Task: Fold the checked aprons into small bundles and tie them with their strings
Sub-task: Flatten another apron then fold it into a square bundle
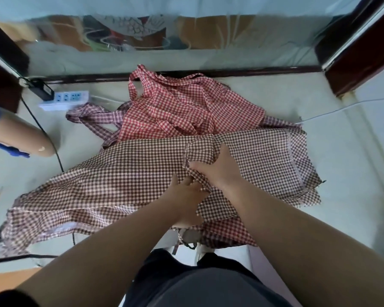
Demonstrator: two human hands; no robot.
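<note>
- The right hand (217, 167) is closed on a bunch of the brown apron (120, 173), near the middle of the cloth.
- The left hand (186, 192) is just beside it, touching it. Its fingers are curled into a fold of the same apron and hold it.
- The brown apron lies spread wide on the floor (330, 151), right in front of the person's feet. Its near edge is rumpled.
- A red apron (186, 107) lies behind it, crumpled, with its strings loose on top. The brown apron covers its near edge.
- A purple apron (93, 118) peeks out from under the red one on the left.
- A white power strip (64, 99) sits on the floor near the wall, left of the aprons.
- A black cord (42, 129) runs from there across the floor.
- Another person's arm (20, 138) shows at the left edge.
</note>
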